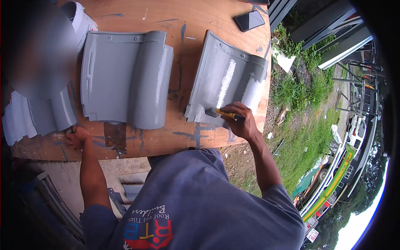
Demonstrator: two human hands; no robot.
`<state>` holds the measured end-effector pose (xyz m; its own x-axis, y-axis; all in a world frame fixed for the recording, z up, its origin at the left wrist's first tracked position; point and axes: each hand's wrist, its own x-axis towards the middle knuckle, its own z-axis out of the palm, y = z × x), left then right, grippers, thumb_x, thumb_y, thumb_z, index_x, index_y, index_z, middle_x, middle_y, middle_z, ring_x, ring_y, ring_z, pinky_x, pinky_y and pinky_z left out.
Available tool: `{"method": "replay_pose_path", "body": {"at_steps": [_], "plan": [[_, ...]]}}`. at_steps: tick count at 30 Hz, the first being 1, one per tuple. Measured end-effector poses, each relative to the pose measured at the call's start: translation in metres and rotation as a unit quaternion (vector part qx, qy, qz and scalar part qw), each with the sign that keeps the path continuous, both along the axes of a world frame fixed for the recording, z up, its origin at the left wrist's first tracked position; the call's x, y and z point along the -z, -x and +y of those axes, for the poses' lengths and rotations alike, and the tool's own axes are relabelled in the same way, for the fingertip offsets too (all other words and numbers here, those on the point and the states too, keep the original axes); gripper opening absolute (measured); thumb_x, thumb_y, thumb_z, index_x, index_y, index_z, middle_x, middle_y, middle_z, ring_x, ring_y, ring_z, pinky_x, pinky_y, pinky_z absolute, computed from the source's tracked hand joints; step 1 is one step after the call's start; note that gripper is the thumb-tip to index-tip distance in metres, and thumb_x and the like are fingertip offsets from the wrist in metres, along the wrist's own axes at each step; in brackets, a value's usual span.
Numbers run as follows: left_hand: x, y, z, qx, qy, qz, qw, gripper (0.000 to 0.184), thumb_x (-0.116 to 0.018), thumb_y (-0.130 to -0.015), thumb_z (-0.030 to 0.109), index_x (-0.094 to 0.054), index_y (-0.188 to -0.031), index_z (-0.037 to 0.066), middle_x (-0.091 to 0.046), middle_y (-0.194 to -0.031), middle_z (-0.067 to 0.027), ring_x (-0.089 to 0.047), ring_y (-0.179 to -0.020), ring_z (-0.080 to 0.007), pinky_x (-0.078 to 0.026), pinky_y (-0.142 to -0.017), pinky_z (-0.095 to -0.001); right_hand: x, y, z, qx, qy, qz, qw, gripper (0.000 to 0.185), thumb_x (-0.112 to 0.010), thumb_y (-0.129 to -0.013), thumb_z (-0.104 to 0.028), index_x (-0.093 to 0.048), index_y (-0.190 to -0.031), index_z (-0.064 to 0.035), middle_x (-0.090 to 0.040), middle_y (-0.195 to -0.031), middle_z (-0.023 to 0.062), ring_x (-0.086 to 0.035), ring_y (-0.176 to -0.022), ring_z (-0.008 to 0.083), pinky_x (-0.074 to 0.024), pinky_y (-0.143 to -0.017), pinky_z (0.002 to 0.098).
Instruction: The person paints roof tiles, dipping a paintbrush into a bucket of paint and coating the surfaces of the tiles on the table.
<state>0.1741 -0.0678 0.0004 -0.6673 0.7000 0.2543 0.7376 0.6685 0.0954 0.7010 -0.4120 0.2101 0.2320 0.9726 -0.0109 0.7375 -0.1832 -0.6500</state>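
Note:
My right hand point(239, 122) is closed around a paintbrush point(225, 113) with a yellow and black handle. Its dark bristles touch the lower left part of a curved grey roof tile point(221, 79), where wet, shiny streaks show. Down at the left, my left hand point(79, 137) is at the table near its front edge, fingers curled, beside the lower corner of another grey roof tile point(60, 110). Something dark shows at its fingers, too small to make out. Between the hands lies a third grey roof tile point(114, 79), with light streaks along its raised curve.
The wooden table point(183, 141) carries grey paint marks. A black phone point(249, 21) lies at its far right corner. A whitish bucket point(81, 25) stands at the back left, beside a blurred patch. Grass point(287, 141) and parked vehicles point(354, 133) are off to the right.

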Motion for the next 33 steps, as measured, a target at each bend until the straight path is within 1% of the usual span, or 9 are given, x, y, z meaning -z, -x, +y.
{"method": "replay_pose_path", "body": {"at_steps": [5,12,16,18,22,24,27,29,33], "plan": [[0.001,0.0,0.001,-0.012,-0.006,0.012,1.0,0.053,-0.052,-0.086,0.043,-0.061,-0.13,0.015,-0.049,-0.144,-0.0166,-0.048,-0.13,-0.0395,-0.042,-0.103,-0.0604,0.01,-0.061,0.053,0.006,-0.132,-0.123,0.984,0.023,-0.079,-0.081,0.001,-0.074,-0.103,-0.0038,-0.074,-0.099,0.0129,-0.07,-0.089,0.0329,-0.0566,-0.079,0.04],[0.002,-0.001,0.003,-0.01,-0.005,0.006,1.0,0.051,-0.052,-0.085,0.042,-0.063,-0.126,0.015,-0.051,-0.141,-0.0154,-0.048,-0.13,-0.0387,-0.042,-0.104,-0.0604,0.002,-0.103,0.086,0.048,-0.219,-0.268,0.937,0.028,-0.076,-0.082,0.003,-0.073,-0.108,-0.0043,-0.073,-0.103,0.0141,-0.069,-0.092,0.0342,-0.0561,-0.081,0.042],[0.007,0.003,0.002,-0.01,-0.001,0.019,1.0,0.05,-0.052,-0.085,0.042,-0.063,-0.126,0.015,-0.052,-0.139,-0.0159,-0.048,-0.13,-0.0383,-0.042,-0.103,-0.0602,0.015,-0.087,0.061,0.01,-0.155,-0.21,0.965,0.031,-0.076,-0.08,0.005,-0.073,-0.109,-0.004,-0.073,-0.103,0.0141,-0.068,-0.092,0.034,-0.0559,-0.08,0.0409],[0.004,-0.001,0.001,-0.012,-0.006,0.012,1.0,0.051,-0.052,-0.085,0.042,-0.063,-0.127,0.015,-0.052,-0.139,-0.016,-0.048,-0.13,-0.0383,-0.042,-0.104,-0.0601,0.014,-0.068,0.046,0.013,-0.163,-0.177,0.97,0.031,-0.077,-0.078,0.006,-0.073,-0.108,-0.004,-0.073,-0.103,0.0133,-0.068,-0.09,0.033,-0.0559,-0.079,0.0402],[-0.004,-0.005,0.0,-0.013,0.012,-0.007,1.0,0.052,-0.051,-0.086,0.043,-0.062,-0.129,0.015,-0.051,-0.141,-0.0161,-0.047,-0.132,-0.0387,-0.041,-0.105,-0.0596,0.001,-0.026,0.009,-0.035,-0.016,-0.046,0.998,0.026,-0.081,-0.077,0.002,-0.075,-0.101,-0.0041,-0.074,-0.101,0.0125,-0.069,-0.09,0.0308,-0.0573,-0.078,0.0393],[-0.003,-0.004,0.0,-0.012,0.015,-0.009,1.0,0.053,-0.051,-0.087,0.043,-0.061,-0.13,0.015,-0.051,-0.141,-0.0159,-0.047,-0.132,-0.0388,-0.041,-0.106,-0.0592,-0.004,-0.009,-0.004,-0.039,0.08,0.038,0.995,0.023,-0.08,-0.079,0.0,-0.076,-0.102,-0.0016,-0.075,-0.1,0.0142,-0.071,-0.095,0.0331,-0.0591,-0.078,0.0397],[-0.004,-0.004,0.0,-0.016,0.02,-0.003,1.0,0.053,-0.05,-0.087,0.043,-0.06,-0.132,0.015,-0.05,-0.142,-0.0155,-0.047,-0.132,-0.0389,-0.041,-0.106,-0.0582,-0.016,-0.002,0.001,-0.063,0.123,0.085,0.987,0.022,-0.079,-0.08,0.0,-0.076,-0.102,0.0001,-0.076,-0.099,0.0157,-0.073,-0.092,0.0319,-0.0598,-0.078,0.0387],[-0.005,-0.005,0.001,-0.016,0.021,-0.001,1.0,0.054,-0.05,-0.087,0.043,-0.059,-0.132,0.015,-0.05,-0.143,-0.0152,-0.047,-0.132,-0.0388,-0.041,-0.106,-0.0577,-0.02,-0.016,0.012,-0.033,0.187,0.147,0.971,0.021,-0.079,-0.081,-0.001,-0.076,-0.102,0.0013,-0.076,-0.099,0.0162,-0.074,-0.09,0.0291,-0.0598,-0.08,0.0363],[-0.004,-0.005,0.001,-0.017,0.024,-0.001,1.0,0.054,-0.05,-0.087,0.043,-0.059,-0.132,0.016,-0.05,-0.143,-0.0145,-0.046,-0.133,-0.0386,-0.04,-0.107,-0.0572,-0.013,-0.067,0.048,0.058,0.137,0.084,0.985,0.021,-0.08,-0.084,-0.002,-0.077,-0.104,-0.0011,-0.076,-0.102,0.015,-0.075,-0.092,0.0251,-0.0591,-0.082,0.0348]]}}
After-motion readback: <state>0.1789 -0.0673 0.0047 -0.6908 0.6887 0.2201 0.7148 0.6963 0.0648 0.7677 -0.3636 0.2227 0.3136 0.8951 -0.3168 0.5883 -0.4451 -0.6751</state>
